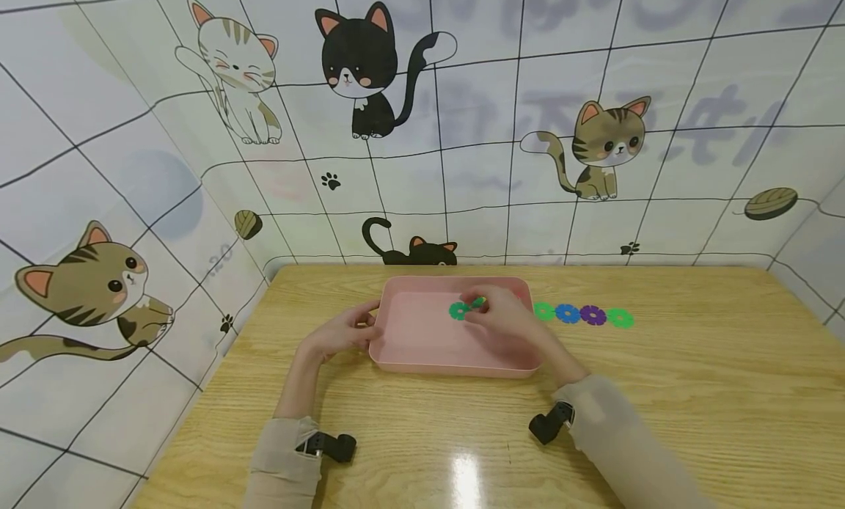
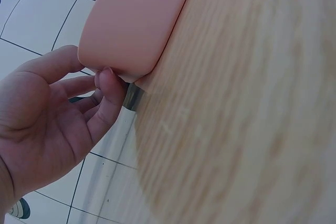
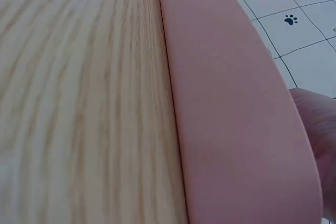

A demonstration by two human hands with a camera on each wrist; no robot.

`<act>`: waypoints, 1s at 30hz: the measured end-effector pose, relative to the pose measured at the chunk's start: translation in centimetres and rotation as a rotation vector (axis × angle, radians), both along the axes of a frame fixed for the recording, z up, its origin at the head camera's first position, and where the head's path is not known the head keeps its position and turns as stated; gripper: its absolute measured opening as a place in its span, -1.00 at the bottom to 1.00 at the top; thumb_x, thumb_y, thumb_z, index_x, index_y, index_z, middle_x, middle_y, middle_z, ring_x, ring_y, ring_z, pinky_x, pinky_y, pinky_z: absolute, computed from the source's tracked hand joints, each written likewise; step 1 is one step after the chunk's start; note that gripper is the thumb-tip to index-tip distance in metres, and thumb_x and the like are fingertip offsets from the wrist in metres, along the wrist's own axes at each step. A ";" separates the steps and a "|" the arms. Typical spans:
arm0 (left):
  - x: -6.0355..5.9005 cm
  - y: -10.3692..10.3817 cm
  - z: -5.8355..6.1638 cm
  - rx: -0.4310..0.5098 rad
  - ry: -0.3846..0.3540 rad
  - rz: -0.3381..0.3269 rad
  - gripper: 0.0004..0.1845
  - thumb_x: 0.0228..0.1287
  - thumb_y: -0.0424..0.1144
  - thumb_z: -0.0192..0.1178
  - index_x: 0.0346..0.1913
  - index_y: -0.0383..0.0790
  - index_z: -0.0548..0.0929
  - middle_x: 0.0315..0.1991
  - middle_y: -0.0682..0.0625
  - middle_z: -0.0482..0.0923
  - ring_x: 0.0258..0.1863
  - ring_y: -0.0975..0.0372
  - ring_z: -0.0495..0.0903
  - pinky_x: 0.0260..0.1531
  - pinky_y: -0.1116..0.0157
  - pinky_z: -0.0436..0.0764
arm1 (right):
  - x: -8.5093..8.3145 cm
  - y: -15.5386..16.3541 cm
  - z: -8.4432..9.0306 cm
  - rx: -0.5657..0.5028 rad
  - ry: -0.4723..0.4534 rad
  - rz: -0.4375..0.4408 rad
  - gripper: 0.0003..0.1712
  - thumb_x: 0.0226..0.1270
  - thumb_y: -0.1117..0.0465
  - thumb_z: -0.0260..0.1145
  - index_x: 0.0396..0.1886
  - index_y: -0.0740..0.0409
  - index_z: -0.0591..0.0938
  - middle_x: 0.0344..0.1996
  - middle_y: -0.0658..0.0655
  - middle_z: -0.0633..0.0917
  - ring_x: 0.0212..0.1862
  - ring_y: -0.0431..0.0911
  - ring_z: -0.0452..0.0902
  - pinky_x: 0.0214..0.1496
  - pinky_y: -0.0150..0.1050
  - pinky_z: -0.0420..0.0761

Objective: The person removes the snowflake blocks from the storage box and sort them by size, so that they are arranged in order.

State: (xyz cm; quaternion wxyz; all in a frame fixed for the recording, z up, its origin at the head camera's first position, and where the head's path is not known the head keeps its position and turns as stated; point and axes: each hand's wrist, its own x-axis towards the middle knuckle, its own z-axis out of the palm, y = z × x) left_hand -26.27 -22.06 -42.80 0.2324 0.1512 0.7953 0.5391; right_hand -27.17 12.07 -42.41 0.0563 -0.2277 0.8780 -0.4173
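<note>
While a green disc point(image 1: 458, 311) lies inside the pink tray point(image 1: 422, 348), the scene is set out as follows, every place being given from the tray.

Disc: a flower-shaped green piece is seen on the tray floor, toward the far right part, just beside the right fingertips; a second green piece point(image 1: 478, 302) is pinched there.

Right hand point(image 1: 505, 315): it is held over the tray's right half, fingers curled together, the tips being closed on the second green piece. In the right wrist view only a blurred edge of the hand point(image 3: 317, 129) is shown beside the tray wall point(image 3: 231, 119).

Left hand point(image 1: 343, 333): it is placed at the tray's left edge. In the left wrist view the fingers point(image 2: 107, 90) are loosely bent and slightly spread, tips touching the tray's corner point(image 2: 131, 24); nothing is gripped.

Row of discs: green point(image 1: 544, 311), blue point(image 1: 568, 313), purple point(image 1: 593, 315) and green point(image 1: 620, 318) are laid right of the tray, touching in a line.

Table point(image 1: 693, 392): wooden, the tray is borne at its far middle.

Wall point(image 1: 462, 127): behind the tray, tiled with cartoon cats.
</note>
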 end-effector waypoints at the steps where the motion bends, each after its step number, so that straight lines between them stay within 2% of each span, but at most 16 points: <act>1: 0.0 0.0 0.0 -0.002 0.001 0.001 -0.26 0.49 -0.39 0.10 0.60 -0.31 0.03 -0.07 -0.18 0.35 -0.33 0.19 0.52 -0.32 0.35 0.55 | -0.1 -0.3 0.0 0.010 -0.004 0.000 -0.52 0.35 0.30 0.40 0.23 0.34 0.59 0.09 0.25 0.66 -0.16 -0.01 0.58 -0.06 -0.15 0.61; 8: 0.1 -0.1 0.1 -0.004 0.004 0.004 -0.27 0.49 -0.38 0.10 0.60 -0.32 0.03 -0.06 -0.19 0.36 -0.31 0.18 0.52 -0.32 0.34 0.56 | -0.6 -1.9 -0.1 0.113 0.046 -0.007 -0.43 0.33 0.30 0.42 0.30 0.38 0.53 0.23 0.30 0.58 0.10 0.11 0.55 0.21 0.02 0.55; 12: 0.1 -0.1 0.1 -0.009 0.007 0.002 -0.27 0.49 -0.38 0.10 0.60 -0.34 0.03 -0.06 -0.18 0.34 -0.29 0.19 0.51 -0.31 0.34 0.58 | -0.7 -2.4 -0.5 0.172 0.054 -0.045 -0.42 0.32 0.27 0.42 0.31 0.32 0.54 0.24 0.25 0.58 0.18 0.09 0.52 0.27 0.02 0.51; 15: 0.1 0.0 0.2 -0.012 0.004 0.005 -0.27 0.49 -0.39 0.10 0.59 -0.35 0.04 -0.07 -0.16 0.33 -0.30 0.20 0.51 -0.30 0.34 0.58 | -0.9 -2.5 -0.7 0.171 0.045 -0.044 -0.45 0.31 0.28 0.41 0.27 0.36 0.55 0.15 0.25 0.61 0.13 0.09 0.53 0.24 0.00 0.54; 18: 0.1 0.1 0.2 -0.002 0.003 0.002 -0.27 0.49 -0.39 0.09 0.60 -0.34 0.02 -0.08 -0.16 0.34 -0.30 0.20 0.52 -0.30 0.33 0.59 | -1.1 -2.5 -0.8 0.153 0.023 -0.031 -0.53 0.28 0.30 0.44 0.14 0.40 0.60 -0.03 0.23 0.65 0.01 0.06 0.55 0.15 -0.04 0.58; 24: 0.0 0.1 0.2 0.004 0.006 -0.002 -0.26 0.50 -0.39 0.08 0.60 -0.33 0.00 -0.05 -0.19 0.36 -0.27 0.18 0.54 -0.28 0.31 0.60 | -1.1 -2.3 -0.6 0.138 -0.012 -0.031 -0.71 0.20 0.25 0.53 -0.16 0.27 0.65 -0.31 0.09 0.62 -0.21 -0.04 0.49 -0.09 -0.16 0.58; 30: 0.2 0.1 0.2 -0.010 0.006 0.006 -0.26 0.49 -0.39 0.09 0.60 -0.33 0.01 -0.03 -0.20 0.36 -0.26 0.18 0.54 -0.27 0.30 0.60 | -0.9 -2.1 -0.6 0.127 0.017 -0.027 -0.78 0.36 0.30 0.38 -0.05 0.29 0.67 -0.29 0.08 0.64 -0.24 -0.06 0.48 -0.13 -0.19 0.58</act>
